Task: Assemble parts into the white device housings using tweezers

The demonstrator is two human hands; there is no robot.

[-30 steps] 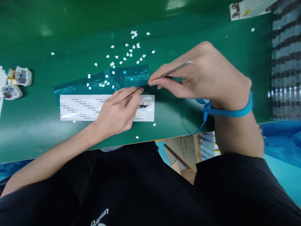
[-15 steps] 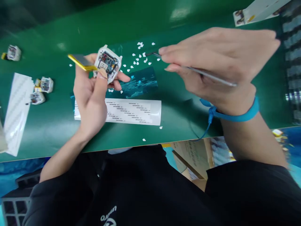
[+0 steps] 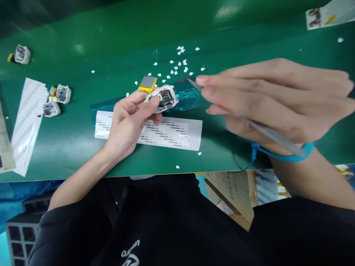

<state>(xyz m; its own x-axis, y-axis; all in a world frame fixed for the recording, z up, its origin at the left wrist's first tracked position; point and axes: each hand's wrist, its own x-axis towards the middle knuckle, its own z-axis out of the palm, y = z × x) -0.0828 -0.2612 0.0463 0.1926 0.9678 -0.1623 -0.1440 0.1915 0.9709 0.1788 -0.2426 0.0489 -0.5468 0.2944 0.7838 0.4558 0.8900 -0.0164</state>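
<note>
My left hand (image 3: 130, 120) holds a small white device housing (image 3: 163, 99) with an exposed circuit board, low over the green table. A flat silver battery with a yellow edge (image 3: 148, 83) hangs off its far side. My right hand (image 3: 274, 99) grips metal tweezers (image 3: 246, 120); their tip points left and sits just right of the housing, above a teal film sheet (image 3: 187, 96). A blue wrist strap (image 3: 283, 155) circles my right wrist. Under my left hand lies a white label strip (image 3: 177, 133).
Several small white paper bits (image 3: 177, 64) are scattered beyond the film. Three more white housings (image 3: 59, 98) sit at the left, one farther back (image 3: 22, 53). A white sheet (image 3: 27, 118) lies at the left edge. A white box (image 3: 330, 14) stands at the far right.
My left hand lifted the housing with its battery off the label strip, then lowered and tilted it toward the film. My right hand pulled back with the tweezers and came in again toward the housing.
</note>
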